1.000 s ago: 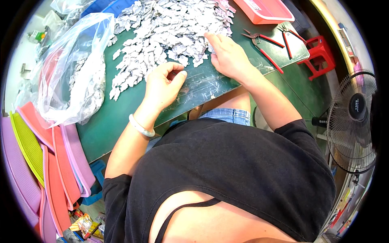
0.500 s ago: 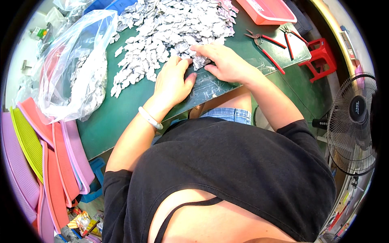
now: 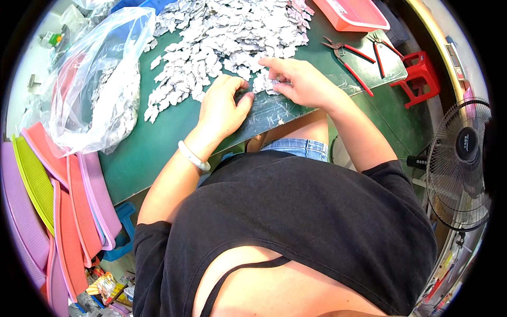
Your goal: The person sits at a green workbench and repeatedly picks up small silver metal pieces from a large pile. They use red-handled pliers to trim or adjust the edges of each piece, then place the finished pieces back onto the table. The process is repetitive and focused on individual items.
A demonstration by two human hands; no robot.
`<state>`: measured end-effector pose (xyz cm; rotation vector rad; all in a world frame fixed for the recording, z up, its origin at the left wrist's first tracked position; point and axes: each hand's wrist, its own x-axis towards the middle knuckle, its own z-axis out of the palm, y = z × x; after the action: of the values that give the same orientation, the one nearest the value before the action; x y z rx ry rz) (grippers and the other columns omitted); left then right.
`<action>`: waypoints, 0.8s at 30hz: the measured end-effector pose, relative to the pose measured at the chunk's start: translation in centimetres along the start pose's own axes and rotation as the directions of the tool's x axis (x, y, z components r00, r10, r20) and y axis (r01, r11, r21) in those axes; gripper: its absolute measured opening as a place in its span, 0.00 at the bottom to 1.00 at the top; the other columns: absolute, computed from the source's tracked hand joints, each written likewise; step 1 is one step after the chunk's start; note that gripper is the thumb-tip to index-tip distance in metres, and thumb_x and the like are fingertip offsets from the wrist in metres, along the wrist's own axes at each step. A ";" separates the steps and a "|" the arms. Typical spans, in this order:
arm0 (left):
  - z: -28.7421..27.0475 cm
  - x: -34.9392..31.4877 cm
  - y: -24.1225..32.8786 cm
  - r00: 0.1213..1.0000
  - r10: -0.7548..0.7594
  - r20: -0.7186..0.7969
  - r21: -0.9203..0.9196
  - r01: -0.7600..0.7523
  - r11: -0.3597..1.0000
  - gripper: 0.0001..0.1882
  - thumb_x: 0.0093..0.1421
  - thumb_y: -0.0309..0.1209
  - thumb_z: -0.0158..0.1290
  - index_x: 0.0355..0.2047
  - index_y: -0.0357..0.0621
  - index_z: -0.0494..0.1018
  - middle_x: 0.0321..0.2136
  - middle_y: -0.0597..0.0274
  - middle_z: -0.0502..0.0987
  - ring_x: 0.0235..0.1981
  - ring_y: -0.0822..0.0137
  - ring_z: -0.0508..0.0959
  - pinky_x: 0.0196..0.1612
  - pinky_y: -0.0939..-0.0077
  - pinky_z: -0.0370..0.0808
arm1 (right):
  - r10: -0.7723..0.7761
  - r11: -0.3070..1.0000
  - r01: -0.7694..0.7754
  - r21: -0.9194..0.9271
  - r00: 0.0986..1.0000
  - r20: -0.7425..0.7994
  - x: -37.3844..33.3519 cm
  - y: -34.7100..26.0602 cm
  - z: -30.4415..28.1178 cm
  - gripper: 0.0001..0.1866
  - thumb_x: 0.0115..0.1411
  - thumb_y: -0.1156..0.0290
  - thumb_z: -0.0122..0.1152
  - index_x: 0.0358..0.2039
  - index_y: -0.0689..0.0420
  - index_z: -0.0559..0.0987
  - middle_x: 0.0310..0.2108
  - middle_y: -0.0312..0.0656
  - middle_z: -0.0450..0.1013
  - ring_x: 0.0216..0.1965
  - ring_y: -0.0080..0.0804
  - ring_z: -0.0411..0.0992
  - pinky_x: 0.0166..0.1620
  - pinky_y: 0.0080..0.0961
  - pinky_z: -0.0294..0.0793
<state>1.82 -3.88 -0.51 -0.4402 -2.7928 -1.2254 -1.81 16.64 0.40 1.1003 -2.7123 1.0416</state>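
Observation:
A large heap of small, flat, silvery-grey pieces with irregular edges (image 3: pixel 232 37) covers the far part of the green table (image 3: pixel 158 153). My left hand (image 3: pixel 223 108), with a pale bangle (image 3: pixel 193 156) on its wrist, rests at the heap's near edge. Its fingers are bent and the thumb stands apart, with nothing visible between them. To its right, my right hand (image 3: pixel 303 82) hovers over a small cluster of these pieces (image 3: pixel 264 84) at the near side of the heap. The index finger reaches out, the thumb is apart, and the other fingers curl partly out of sight.
Left of the heap stands a clear plastic bag (image 3: pixel 100 100) with similar pieces inside. Red-handled pliers (image 3: pixel 348 63) and a second pair (image 3: pixel 379 53) lie at right, near a red basket (image 3: pixel 351 16). Stacked coloured baskets (image 3: pixel 58 195), a red stool (image 3: pixel 417 79) and a fan (image 3: pixel 459 158) flank the table.
My right hand has shifted slightly right and lifted off the small cluster, which now shows more. My left hand has moved a little left, widening the space between the hands.

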 end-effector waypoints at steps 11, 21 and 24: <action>1.1 0.4 -0.1 0.992 -0.129 -0.007 -0.416 0.114 0.902 0.09 0.51 0.30 0.55 0.32 0.38 0.73 0.26 0.61 0.73 0.23 0.73 0.72 0.27 0.80 0.69 | 0.299 0.823 -0.234 0.518 0.953 -0.045 0.5 0.0 0.2 0.24 0.53 0.79 0.54 0.52 0.60 0.64 0.27 0.34 0.73 0.26 0.18 0.69 0.32 0.14 0.67; 0.2 0.9 0.4 0.911 -0.333 0.244 -0.867 0.359 0.345 0.01 0.55 0.23 0.49 0.28 0.39 0.68 0.28 0.57 0.75 0.28 0.69 0.76 0.35 0.77 0.75 | 0.005 0.991 -0.016 -0.131 0.996 -0.084 -0.7 -1.5 0.2 0.30 0.45 0.73 0.61 0.51 0.55 0.66 0.26 0.41 0.70 0.29 0.38 0.69 0.35 0.28 0.70; 0.1 0.8 0.2 0.901 -0.342 0.267 -0.907 0.355 0.229 0.02 0.53 0.19 0.46 0.28 0.38 0.65 0.31 0.51 0.74 0.32 0.62 0.77 0.39 0.69 0.76 | -0.048 0.977 0.014 -0.212 0.986 -0.157 -0.9 -1.5 1.0 0.27 0.45 0.76 0.59 0.49 0.57 0.67 0.24 0.39 0.69 0.28 0.37 0.68 0.35 0.28 0.69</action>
<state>1.09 -3.51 -0.29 0.2439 -1.7843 -2.9404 0.00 15.76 0.21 0.9750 -2.5950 0.7789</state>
